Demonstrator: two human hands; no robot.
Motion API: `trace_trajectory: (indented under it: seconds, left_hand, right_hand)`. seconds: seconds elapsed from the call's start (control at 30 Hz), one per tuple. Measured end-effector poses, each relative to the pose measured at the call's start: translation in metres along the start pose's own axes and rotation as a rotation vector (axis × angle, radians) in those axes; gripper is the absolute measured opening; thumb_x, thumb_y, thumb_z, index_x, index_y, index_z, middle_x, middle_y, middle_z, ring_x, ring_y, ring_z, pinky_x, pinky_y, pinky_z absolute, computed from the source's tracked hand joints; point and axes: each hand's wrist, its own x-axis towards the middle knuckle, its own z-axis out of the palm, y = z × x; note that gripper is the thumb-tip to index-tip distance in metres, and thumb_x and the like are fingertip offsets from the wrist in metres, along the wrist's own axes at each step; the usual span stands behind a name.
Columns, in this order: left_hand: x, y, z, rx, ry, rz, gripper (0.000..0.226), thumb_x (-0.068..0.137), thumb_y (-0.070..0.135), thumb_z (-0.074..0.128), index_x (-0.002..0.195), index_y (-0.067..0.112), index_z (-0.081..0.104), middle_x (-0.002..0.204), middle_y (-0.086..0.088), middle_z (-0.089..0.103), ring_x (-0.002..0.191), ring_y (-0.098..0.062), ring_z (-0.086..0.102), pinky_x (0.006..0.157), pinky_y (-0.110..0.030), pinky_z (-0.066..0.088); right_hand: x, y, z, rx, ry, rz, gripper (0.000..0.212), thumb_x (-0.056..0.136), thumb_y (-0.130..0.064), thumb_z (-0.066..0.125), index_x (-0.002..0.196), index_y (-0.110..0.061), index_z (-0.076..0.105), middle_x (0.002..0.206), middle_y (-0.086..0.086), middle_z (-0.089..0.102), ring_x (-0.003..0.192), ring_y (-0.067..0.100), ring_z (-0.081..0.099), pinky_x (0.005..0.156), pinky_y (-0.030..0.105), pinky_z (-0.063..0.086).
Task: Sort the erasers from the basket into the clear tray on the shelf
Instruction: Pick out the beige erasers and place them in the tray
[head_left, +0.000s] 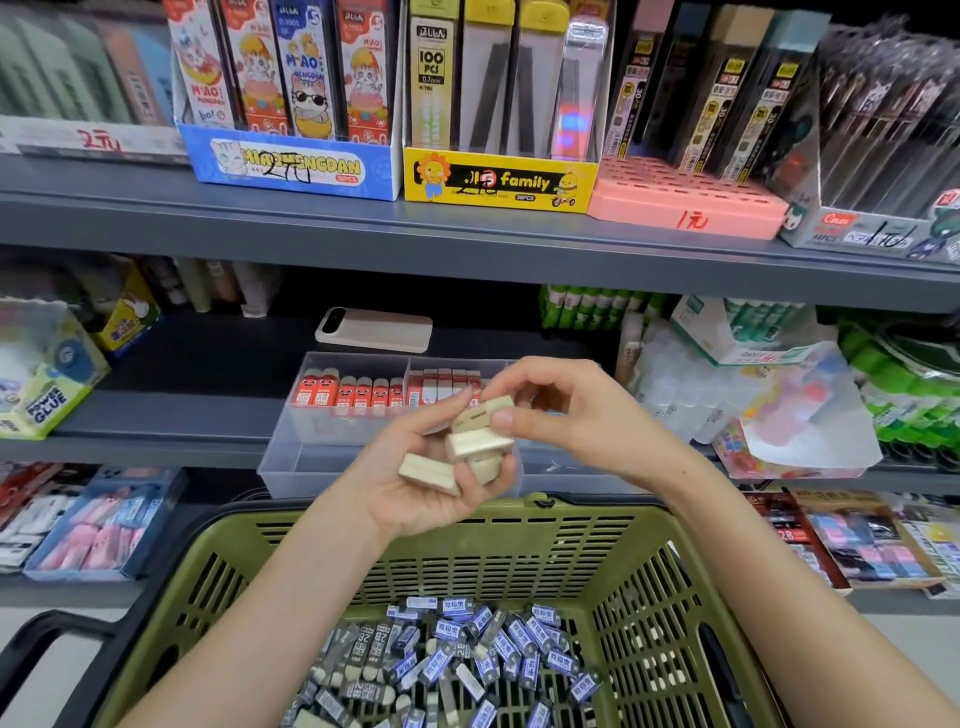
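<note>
- While the left grip (410, 506) lies palm-up above the basket (363, 525), curled round a small stack of cream erasers (480, 448), the right grip (566, 415) pinches the top eraser (491, 408) between thumb and forefinger.
- Both grips hang just in front of the tray (311, 467) on the shelf (182, 415), so the drop point lies straight ahead of the top eraser and a little below it.
- That eraser's long axis runs roughly left to right, tilted up toward the right. The red erasers (358, 395) in the tray's rear compartments stand on end in rows.
- The tray's front compartment, nearest the grips, holds nothing visible to their left; the part behind them is hidden.
- By my reading the right grip is the freer one to carry its eraser forward. The eraser would want turning upright to match those rows.
- Many blue-sleeved erasers (457, 660) lie loose in the basket below, well apart from both grips.
</note>
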Motion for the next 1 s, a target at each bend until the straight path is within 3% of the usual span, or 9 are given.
trace_trajectory:
  seconds: [0.17, 0.3, 0.43, 0.53, 0.7, 0.8, 0.87, 0.93, 1.0]
  left_hand:
    - [0.003, -0.001, 0.001, -0.036, 0.056, 0.035, 0.038, 0.067, 0.021, 0.081, 0.097, 0.002, 0.065, 0.089, -0.016, 0.06, 0.07, -0.031, 0.063, 0.036, -0.023, 0.049]
    - [-0.001, 0.008, -0.001, -0.074, 0.099, 0.076, 0.035, 0.056, 0.002, 0.084, 0.084, -0.008, 0.065, 0.083, -0.023, 0.06, 0.067, -0.034, 0.064, 0.036, -0.024, 0.049]
    - [-0.003, 0.014, -0.002, -0.047, 0.139, 0.13, 0.024, 0.057, 0.004, 0.076, 0.075, -0.008, 0.067, 0.08, -0.022, 0.062, 0.066, -0.034, 0.064, 0.034, -0.023, 0.047]
    - [-0.005, 0.016, -0.002, -0.065, 0.082, 0.129, 0.036, 0.042, -0.009, 0.087, 0.072, -0.008, 0.069, 0.08, -0.02, 0.063, 0.068, -0.035, 0.064, 0.035, -0.023, 0.047]
    - [-0.003, 0.016, -0.002, -0.036, 0.137, 0.143, 0.018, 0.056, 0.001, 0.078, 0.07, -0.006, 0.07, 0.08, -0.02, 0.064, 0.069, -0.033, 0.064, 0.035, -0.023, 0.047]
    - [0.0, 0.015, 0.001, -0.017, 0.183, 0.162, 0.018, 0.059, 0.007, 0.071, 0.07, -0.007, 0.071, 0.08, -0.02, 0.064, 0.067, -0.032, 0.064, 0.034, -0.022, 0.047]
    - [0.001, 0.014, 0.002, -0.003, 0.188, 0.17, 0.02, 0.061, 0.008, 0.07, 0.071, -0.008, 0.071, 0.082, -0.023, 0.066, 0.066, -0.032, 0.064, 0.034, -0.022, 0.047]
    - [0.002, 0.013, 0.003, 0.0, 0.189, 0.169, 0.023, 0.061, 0.008, 0.07, 0.077, -0.007, 0.071, 0.085, -0.024, 0.066, 0.067, -0.032, 0.064, 0.034, -0.023, 0.047]
    - [0.003, 0.012, 0.003, -0.009, 0.172, 0.155, 0.027, 0.06, 0.007, 0.072, 0.084, -0.005, 0.069, 0.085, -0.022, 0.065, 0.069, -0.031, 0.064, 0.035, -0.022, 0.047]
  right_hand:
    - [0.007, 0.022, -0.004, 0.219, 0.27, -0.019, 0.008, 0.085, -0.019, 0.065, 0.087, -0.026, 0.07, 0.081, -0.01, 0.07, 0.075, 0.001, 0.06, 0.065, 0.013, 0.046]
    - [0.02, 0.062, -0.017, -0.084, 0.525, 0.133, 0.01, 0.085, -0.033, 0.065, 0.092, -0.028, 0.071, 0.086, -0.013, 0.072, 0.077, -0.003, 0.062, 0.067, 0.016, 0.046]
    - [0.039, 0.094, -0.01, -0.473, 0.349, 0.362, 0.024, 0.084, -0.041, 0.066, 0.095, -0.022, 0.074, 0.096, -0.006, 0.072, 0.089, 0.011, 0.065, 0.073, 0.024, 0.047]
    - [0.046, 0.107, -0.006, -0.488, 0.153, 0.453, 0.037, 0.09, -0.044, 0.056, 0.079, -0.011, 0.07, 0.071, -0.001, 0.067, 0.074, 0.019, 0.059, 0.06, 0.026, 0.041]
    - [0.047, 0.105, -0.01, -0.59, 0.005, 0.532, 0.051, 0.098, -0.048, 0.035, 0.084, -0.009, 0.065, 0.086, 0.006, 0.069, 0.09, 0.026, 0.06, 0.077, 0.032, 0.043]
    - [0.039, 0.087, -0.009, -0.747, 0.072, 0.426, 0.038, 0.1, -0.041, 0.033, 0.09, -0.021, 0.064, 0.096, 0.003, 0.068, 0.1, 0.026, 0.058, 0.093, 0.038, 0.04]
    - [0.027, 0.067, -0.007, -0.552, 0.238, 0.247, 0.03, 0.099, -0.035, 0.041, 0.103, -0.021, 0.067, 0.104, -0.003, 0.069, 0.103, 0.019, 0.059, 0.098, 0.039, 0.04]
    - [0.012, 0.04, 0.0, -0.23, 0.261, 0.07, 0.022, 0.093, -0.031, 0.054, 0.111, -0.025, 0.066, 0.107, -0.012, 0.067, 0.103, 0.007, 0.056, 0.095, 0.025, 0.041]
    - [0.001, 0.02, 0.007, -0.216, 0.188, -0.011, 0.024, 0.087, -0.029, 0.064, 0.111, -0.028, 0.066, 0.105, -0.016, 0.065, 0.103, 0.003, 0.051, 0.09, 0.016, 0.038]
